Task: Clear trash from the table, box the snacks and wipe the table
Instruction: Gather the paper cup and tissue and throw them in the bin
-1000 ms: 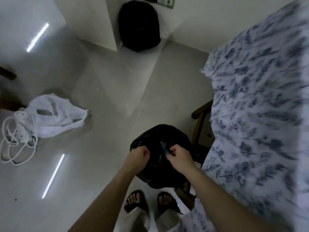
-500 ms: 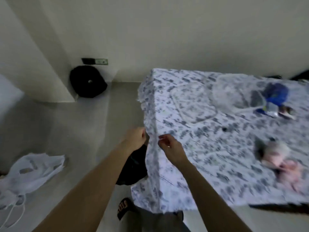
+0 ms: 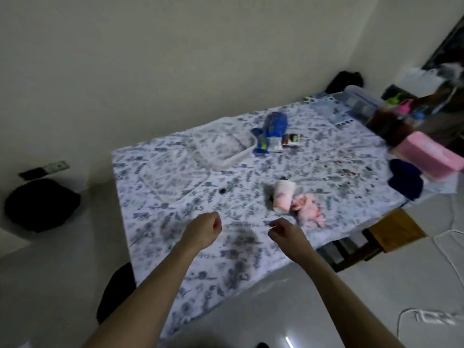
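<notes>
The table (image 3: pixel 160 169) wears a white cloth with a blue leaf print. A paper cup (image 3: pixel 282 195) lies tipped on its side near the middle, with crumpled pink tissue (image 3: pixel 307 209) beside it. A clear plastic box (image 3: pixel 223 146) sits farther back, and blue snack packets (image 3: pixel 271 131) lie to its right with a small wrapped snack (image 3: pixel 292 139). My left hand (image 3: pixel 204 228) and my right hand (image 3: pixel 285 233) hover over the near part of the table, both curled into loose fists with nothing in them. The black trash bag (image 3: pixel 114 295) shows below the table's left corner.
A pink box (image 3: pixel 424 154), a dark blue cloth (image 3: pixel 405 182) and bottles with coloured caps (image 3: pixel 401 106) crowd the table's right end. A black bag (image 3: pixel 41 204) sits on the floor at left. White cables (image 3: pixel 449 237) trail on the floor at right.
The view swung up from the black trash bag on the floor to the tabletop. Both hands let go of the bag and rose over the table's near edge.
</notes>
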`<act>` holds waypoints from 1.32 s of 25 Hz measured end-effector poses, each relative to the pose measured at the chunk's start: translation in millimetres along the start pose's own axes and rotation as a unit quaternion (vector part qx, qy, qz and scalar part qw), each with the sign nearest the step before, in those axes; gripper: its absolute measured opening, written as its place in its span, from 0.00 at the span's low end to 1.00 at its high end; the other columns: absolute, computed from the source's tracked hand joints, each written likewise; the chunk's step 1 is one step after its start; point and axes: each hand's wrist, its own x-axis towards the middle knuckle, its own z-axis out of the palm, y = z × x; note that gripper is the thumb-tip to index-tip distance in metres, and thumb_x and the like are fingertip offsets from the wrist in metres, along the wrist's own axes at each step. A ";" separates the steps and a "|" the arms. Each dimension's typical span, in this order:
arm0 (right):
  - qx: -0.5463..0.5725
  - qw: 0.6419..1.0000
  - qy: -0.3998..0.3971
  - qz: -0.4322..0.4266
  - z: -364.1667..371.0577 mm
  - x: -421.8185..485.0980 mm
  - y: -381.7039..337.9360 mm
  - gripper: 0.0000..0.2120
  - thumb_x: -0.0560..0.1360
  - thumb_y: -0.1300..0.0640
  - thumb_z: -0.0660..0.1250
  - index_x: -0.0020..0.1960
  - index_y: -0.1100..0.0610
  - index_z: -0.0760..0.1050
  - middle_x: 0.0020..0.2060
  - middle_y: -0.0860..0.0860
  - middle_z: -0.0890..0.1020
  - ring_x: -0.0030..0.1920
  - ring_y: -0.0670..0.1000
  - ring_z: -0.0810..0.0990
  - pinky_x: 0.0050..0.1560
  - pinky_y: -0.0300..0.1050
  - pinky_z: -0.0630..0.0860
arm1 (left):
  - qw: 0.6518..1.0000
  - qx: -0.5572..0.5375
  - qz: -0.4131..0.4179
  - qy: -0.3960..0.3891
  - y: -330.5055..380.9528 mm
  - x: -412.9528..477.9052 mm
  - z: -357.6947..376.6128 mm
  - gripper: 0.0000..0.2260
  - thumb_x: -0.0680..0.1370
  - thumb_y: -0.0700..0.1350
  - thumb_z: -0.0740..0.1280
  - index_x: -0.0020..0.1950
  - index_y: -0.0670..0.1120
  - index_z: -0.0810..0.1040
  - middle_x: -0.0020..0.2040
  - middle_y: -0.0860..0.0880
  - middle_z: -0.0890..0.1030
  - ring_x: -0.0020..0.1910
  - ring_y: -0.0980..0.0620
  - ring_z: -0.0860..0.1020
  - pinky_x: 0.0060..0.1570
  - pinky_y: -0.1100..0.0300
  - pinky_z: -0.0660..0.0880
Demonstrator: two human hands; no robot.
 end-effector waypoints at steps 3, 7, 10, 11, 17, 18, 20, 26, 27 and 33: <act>0.000 1.000 0.014 0.001 -49.2 -1.6 45.1 0.12 0.76 0.57 0.64 0.58 0.56 0.76 0.45 0.56 0.83 0.45 0.56 0.80 0.44 0.47 0.74 | 1.000 -0.021 0.019 0.011 57.3 23.6 31.4 0.09 0.81 0.45 0.59 0.53 0.42 0.75 0.49 0.41 0.80 0.48 0.40 0.78 0.50 0.46 0.75; 0.011 0.999 0.029 0.017 -105.5 8.9 93.4 0.12 0.76 0.58 0.65 0.58 0.58 0.76 0.44 0.55 0.83 0.40 0.54 0.78 0.39 0.43 0.71 | 0.998 -0.048 0.018 0.020 117.0 57.0 63.0 0.08 0.79 0.46 0.61 0.50 0.43 0.76 0.47 0.45 0.81 0.45 0.44 0.79 0.49 0.48 0.76; 0.007 0.999 0.029 0.017 -128.7 23.6 113.0 0.10 0.77 0.56 0.64 0.57 0.56 0.74 0.44 0.53 0.82 0.40 0.54 0.80 0.34 0.34 0.71 | 0.998 -0.063 -0.011 0.029 134.4 83.9 74.2 0.05 0.79 0.46 0.62 0.47 0.46 0.76 0.44 0.45 0.81 0.42 0.46 0.78 0.43 0.53 0.74; 0.005 0.999 0.028 0.014 -135.0 30.8 118.1 0.10 0.77 0.56 0.64 0.57 0.56 0.74 0.44 0.53 0.82 0.41 0.54 0.80 0.34 0.33 0.71 | 0.996 -0.073 -0.022 0.035 137.6 95.6 76.5 0.04 0.78 0.46 0.62 0.46 0.47 0.75 0.43 0.46 0.80 0.41 0.47 0.78 0.42 0.54 0.73; -0.014 0.999 0.028 0.017 -167.7 102.3 138.0 0.13 0.76 0.57 0.65 0.60 0.57 0.75 0.46 0.51 0.83 0.42 0.51 0.78 0.40 0.40 0.72 | 0.974 -0.179 -0.084 0.107 146.8 172.5 77.8 0.08 0.76 0.47 0.67 0.48 0.42 0.79 0.41 0.47 0.80 0.41 0.48 0.78 0.40 0.59 0.70; -0.022 0.999 0.026 0.017 -172.9 114.9 137.8 0.13 0.77 0.56 0.65 0.60 0.57 0.75 0.46 0.52 0.83 0.41 0.51 0.78 0.38 0.38 0.71 | 0.969 -0.189 -0.098 0.122 146.5 183.2 75.6 0.07 0.76 0.44 0.66 0.48 0.41 0.79 0.42 0.46 0.80 0.41 0.48 0.78 0.40 0.60 0.70; -0.038 0.999 0.009 0.008 -181.1 137.9 135.0 0.12 0.77 0.56 0.64 0.60 0.57 0.74 0.46 0.52 0.82 0.40 0.52 0.78 0.36 0.35 0.70 | 0.963 -0.204 -0.113 0.135 142.7 203.0 73.8 0.05 0.77 0.41 0.65 0.47 0.41 0.79 0.44 0.45 0.81 0.44 0.47 0.79 0.43 0.58 0.73; -0.066 0.996 -0.028 -0.054 -186.8 201.3 130.0 0.11 0.77 0.57 0.64 0.58 0.59 0.75 0.46 0.54 0.82 0.44 0.52 0.79 0.44 0.45 0.75 | 0.955 -0.224 -0.134 0.144 148.7 232.7 78.6 0.04 0.78 0.40 0.64 0.50 0.43 0.77 0.46 0.47 0.79 0.42 0.51 0.78 0.37 0.67 0.74; -0.067 0.995 -0.040 -0.064 -183.8 207.2 131.5 0.10 0.77 0.57 0.64 0.57 0.59 0.75 0.47 0.55 0.82 0.45 0.52 0.79 0.46 0.46 0.76 | 0.951 -0.238 -0.136 0.140 151.0 230.4 83.7 0.02 0.78 0.40 0.64 0.50 0.43 0.75 0.46 0.47 0.79 0.40 0.52 0.78 0.32 0.68 0.75; -0.046 0.977 -0.145 -0.146 -162.4 240.0 144.8 0.13 0.76 0.49 0.64 0.58 0.54 0.75 0.51 0.52 0.80 0.51 0.52 0.80 0.51 0.49 0.78 | 0.914 -0.290 -0.199 0.203 165.0 212.8 118.0 0.13 0.77 0.50 0.63 0.56 0.43 0.75 0.50 0.45 0.81 0.46 0.45 0.81 0.48 0.47 0.79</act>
